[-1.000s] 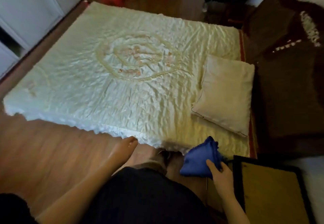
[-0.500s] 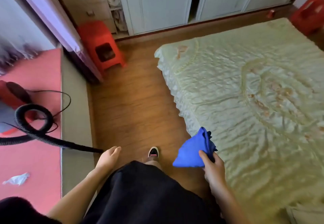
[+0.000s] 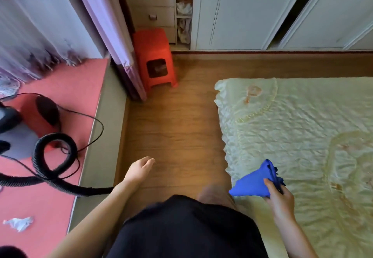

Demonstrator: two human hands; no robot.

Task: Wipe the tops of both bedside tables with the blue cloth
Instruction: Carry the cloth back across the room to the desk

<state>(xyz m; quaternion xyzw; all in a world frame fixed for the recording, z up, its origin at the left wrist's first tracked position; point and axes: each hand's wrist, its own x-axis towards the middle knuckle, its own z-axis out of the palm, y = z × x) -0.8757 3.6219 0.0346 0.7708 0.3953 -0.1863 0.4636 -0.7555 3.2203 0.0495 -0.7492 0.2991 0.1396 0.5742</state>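
The blue cloth (image 3: pixel 253 182) is bunched into a loose wedge, and my right hand (image 3: pixel 279 199) grips it at waist height above the near edge of the bed (image 3: pixel 298 136). Out over the wooden floor hangs my left hand (image 3: pixel 139 170), fingers loosely apart and holding nothing. No bedside table shows in this view. My dark clothing fills the bottom centre of the frame.
A red plastic stool (image 3: pixel 155 57) stands by the curtain (image 3: pixel 109 25) ahead. A vacuum cleaner (image 3: pixel 22 128) with black hose (image 3: pixel 46 162) lies on the pink mat at left. White wardrobe doors (image 3: pixel 250 13) line the far wall. Wooden floor (image 3: pixel 173 120) runs between mat and bed.
The view has swung left from the pillow end of the bed toward the wardrobe and stool. My right hand still grips the blue cloth; the dark bedside table has left the frame.
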